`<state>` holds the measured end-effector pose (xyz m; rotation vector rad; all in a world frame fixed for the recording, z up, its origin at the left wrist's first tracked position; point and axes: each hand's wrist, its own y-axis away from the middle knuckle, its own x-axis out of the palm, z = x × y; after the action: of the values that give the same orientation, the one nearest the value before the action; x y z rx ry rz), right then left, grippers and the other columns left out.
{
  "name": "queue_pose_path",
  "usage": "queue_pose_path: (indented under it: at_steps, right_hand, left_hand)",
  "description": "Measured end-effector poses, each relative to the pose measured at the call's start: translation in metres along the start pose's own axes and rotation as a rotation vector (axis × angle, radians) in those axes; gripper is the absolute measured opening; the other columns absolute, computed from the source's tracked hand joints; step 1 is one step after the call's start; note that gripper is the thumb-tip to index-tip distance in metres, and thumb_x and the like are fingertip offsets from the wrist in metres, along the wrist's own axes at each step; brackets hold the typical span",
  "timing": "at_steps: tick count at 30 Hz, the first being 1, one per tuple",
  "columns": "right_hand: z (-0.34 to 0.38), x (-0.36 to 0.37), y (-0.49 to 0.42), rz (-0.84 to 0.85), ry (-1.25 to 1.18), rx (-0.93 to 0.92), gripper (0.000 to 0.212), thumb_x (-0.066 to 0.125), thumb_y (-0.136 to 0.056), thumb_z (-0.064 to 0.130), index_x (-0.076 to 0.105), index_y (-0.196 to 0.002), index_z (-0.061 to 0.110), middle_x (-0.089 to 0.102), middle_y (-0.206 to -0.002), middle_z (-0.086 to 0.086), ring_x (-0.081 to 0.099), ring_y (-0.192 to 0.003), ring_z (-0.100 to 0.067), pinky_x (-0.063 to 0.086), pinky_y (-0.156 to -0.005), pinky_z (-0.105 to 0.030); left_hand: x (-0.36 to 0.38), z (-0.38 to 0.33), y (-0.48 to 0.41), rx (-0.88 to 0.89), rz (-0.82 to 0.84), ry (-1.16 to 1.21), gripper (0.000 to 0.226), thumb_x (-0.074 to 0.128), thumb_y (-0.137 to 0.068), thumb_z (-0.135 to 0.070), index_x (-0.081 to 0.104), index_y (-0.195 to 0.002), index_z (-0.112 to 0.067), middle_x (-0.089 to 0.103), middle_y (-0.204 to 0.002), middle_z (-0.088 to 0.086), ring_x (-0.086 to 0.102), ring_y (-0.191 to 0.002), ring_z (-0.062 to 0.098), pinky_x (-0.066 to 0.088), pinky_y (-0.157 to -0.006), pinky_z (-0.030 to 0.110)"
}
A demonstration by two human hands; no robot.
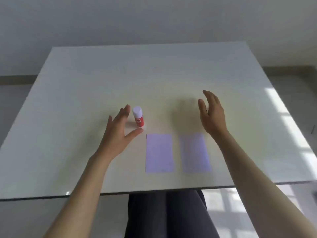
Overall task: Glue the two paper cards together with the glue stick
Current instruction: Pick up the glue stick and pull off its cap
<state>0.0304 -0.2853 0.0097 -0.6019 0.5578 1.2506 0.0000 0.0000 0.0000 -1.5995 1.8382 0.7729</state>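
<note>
Blurring softens the glue stick [138, 118] label beside the spread left hand [118, 133].

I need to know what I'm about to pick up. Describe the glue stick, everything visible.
The glue stick is a short cylinder with a red body bearing a small white label, too blurred to read, and a white cap, still on. It looks like plastic. It stands upright on the white table, beyond and left of the two purple cards. The open left hand cups around it, fingers behind, thumb in front; contact is unclear.

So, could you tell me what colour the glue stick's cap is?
The cap is white, above a red body, in the head view.
</note>
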Motion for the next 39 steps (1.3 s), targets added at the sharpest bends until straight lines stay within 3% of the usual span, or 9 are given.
queue_pose_path:
  at_steps: [7, 10, 16, 23, 26, 30, 32, 36, 39]
  right_hand:
    - [0.002, 0.004, 0.03, -0.092, -0.175, -0.255, 0.043, 0.041, -0.099, 0.032, 0.045, -0.137, 0.013, 0.048, -0.141, -0.008, 0.046, -0.129, -0.02, 0.032, -0.098, -0.021]
    - [0.006, -0.007, 0.056, -0.079, -0.23, -0.22, 0.043, 0.043, -0.097, 0.034, 0.047, -0.136, 0.015, 0.05, -0.139, -0.006, 0.049, -0.125, -0.02, 0.037, -0.097, -0.026]
    - [0.022, -0.009, 0.072, -0.066, -0.089, -0.43, 0.036, 0.058, -0.091, 0.021, 0.057, -0.127, 0.014, 0.06, -0.123, -0.008, 0.062, -0.1, -0.023, 0.045, -0.082, -0.026]
    - [0.075, -0.012, 0.07, 0.211, -0.366, 0.016, 0.063, 0.036, -0.087, 0.067, 0.064, -0.097, 0.011, 0.068, -0.058, -0.007, 0.061, -0.042, -0.019, 0.045, -0.042, -0.022]
    - [0.083, -0.007, 0.073, 0.268, -0.419, 0.009, 0.06, 0.037, -0.092, 0.057, 0.063, -0.068, 0.008, 0.06, -0.048, -0.007, 0.051, -0.033, -0.015, 0.042, -0.041, -0.021]
    - [0.077, -0.007, 0.074, 0.331, -0.509, -0.252, 0.019, 0.054, -0.093, 0.017, 0.063, -0.108, 0.01, 0.062, -0.084, -0.004, 0.059, -0.063, -0.012, 0.048, -0.059, -0.024]
    - [0.077, -0.011, 0.072, 0.35, -0.517, -0.224, 0.043, 0.061, -0.09, 0.024, 0.051, -0.13, 0.013, 0.062, -0.102, -0.005, 0.063, -0.076, -0.015, 0.051, -0.065, -0.026]
    - [0.082, -0.015, 0.069, 0.219, -0.367, -0.184, 0.039, 0.056, -0.092, 0.034, 0.064, -0.09, -0.004, 0.065, -0.07, -0.008, 0.057, -0.05, -0.018, 0.046, -0.052, -0.028]
    - [0.081, -0.021, 0.069, 0.323, -0.416, -0.307, 0.021, 0.06, -0.089, 0.015, 0.062, -0.108, 0.007, 0.064, -0.098, -0.002, 0.061, -0.067, -0.014, 0.051, -0.059, -0.024]
  left_hand:
    - [0.014, -0.014, 0.004, 0.03, -0.185, 0.11, 0.055, 0.064, -0.084, -0.036, 0.049, -0.136, -0.023, 0.053, -0.141, -0.006, 0.041, -0.133, 0.022, 0.02, -0.116, 0.05]
    - [0.02, -0.028, 0.01, -0.046, -0.26, 0.22, 0.025, 0.065, -0.083, -0.029, 0.066, -0.106, -0.019, 0.073, -0.106, 0.003, 0.06, -0.111, 0.027, 0.033, -0.109, 0.052]
    - [0.03, -0.046, 0.011, 0.002, -0.452, 0.254, 0.019, 0.07, -0.079, -0.024, 0.073, -0.096, -0.015, 0.076, -0.096, 0.002, 0.068, -0.091, 0.022, 0.047, -0.071, 0.026]
    - [0.016, -0.074, 0.031, 0.338, -0.478, -0.046, 0.032, 0.078, -0.072, -0.019, 0.073, -0.104, -0.018, 0.066, -0.093, 0.002, 0.06, -0.085, 0.021, 0.047, -0.068, 0.03]
    - [0.011, -0.08, 0.037, 0.393, -0.495, -0.086, 0.033, 0.077, -0.073, -0.018, 0.072, -0.106, -0.016, 0.066, -0.095, 0.003, 0.059, -0.09, 0.022, 0.042, -0.068, 0.027]
    - [0.006, -0.08, 0.042, 0.37, -0.547, -0.095, 0.033, 0.077, -0.073, -0.02, 0.072, -0.106, -0.018, 0.066, -0.096, 0.001, 0.058, -0.09, 0.021, 0.038, -0.066, 0.025]
    - [0.005, -0.082, 0.042, 0.356, -0.562, -0.08, 0.033, 0.077, -0.074, -0.021, 0.072, -0.106, -0.019, 0.066, -0.096, 0.0, 0.059, -0.09, 0.021, 0.039, -0.066, 0.026]
    - [0.006, -0.085, 0.043, 0.361, -0.55, -0.094, 0.033, 0.077, -0.073, -0.022, 0.072, -0.106, -0.02, 0.066, -0.097, -0.001, 0.059, -0.09, 0.021, 0.039, -0.066, 0.025]
    - [0.005, -0.081, 0.042, 0.34, -0.562, -0.105, 0.033, 0.077, -0.073, -0.024, 0.072, -0.105, -0.022, 0.067, -0.097, -0.002, 0.06, -0.088, 0.02, 0.037, -0.064, 0.025]
